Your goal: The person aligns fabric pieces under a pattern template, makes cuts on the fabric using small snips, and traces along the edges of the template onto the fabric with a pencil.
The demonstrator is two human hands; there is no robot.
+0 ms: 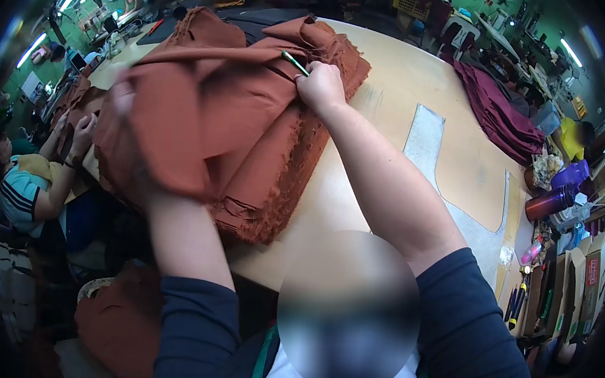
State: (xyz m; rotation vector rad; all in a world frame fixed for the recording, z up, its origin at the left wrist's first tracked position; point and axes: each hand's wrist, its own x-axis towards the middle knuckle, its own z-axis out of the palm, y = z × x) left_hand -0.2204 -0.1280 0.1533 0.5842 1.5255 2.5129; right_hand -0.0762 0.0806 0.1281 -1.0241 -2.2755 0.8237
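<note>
A thick stack of rust-brown fabric pieces (248, 179) with frayed edges lies on the table. My left hand (121, 97) is at the stack's left side, blurred and partly covered by a raised fabric piece (168, 125) that it grips; the flap hangs over my wrist. Over the stack's right edge, my right hand (321, 86) is closed around a slim green-and-white pen (296, 63), its tip pointing up and left over the cloth.
On the pale table (385, 76) lies a grey flat pattern template (427, 138). Folded maroon cloth (497, 114) sits at the right, near a purple tumbler (554, 201) and a screwdriver (518, 306). A person in a striped sleeve (22, 192) handles brown cloth at the left.
</note>
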